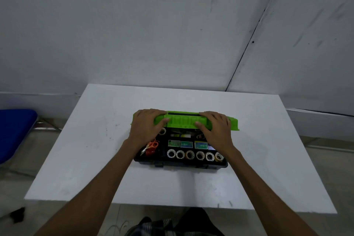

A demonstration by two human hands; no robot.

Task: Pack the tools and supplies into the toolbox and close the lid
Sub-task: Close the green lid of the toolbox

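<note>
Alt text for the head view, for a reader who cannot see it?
Both hands, left and right, grip the green lid of a black toolbox on a white table; tape rolls and scissors lie inside.

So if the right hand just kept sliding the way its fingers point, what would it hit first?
The right hand grips the green lid, fingers pointing away toward the wall. Going straight on, it looks likely to slide over the lid's far edge onto bare white table; nothing else shows in that line, though depth is hard to judge.
</note>
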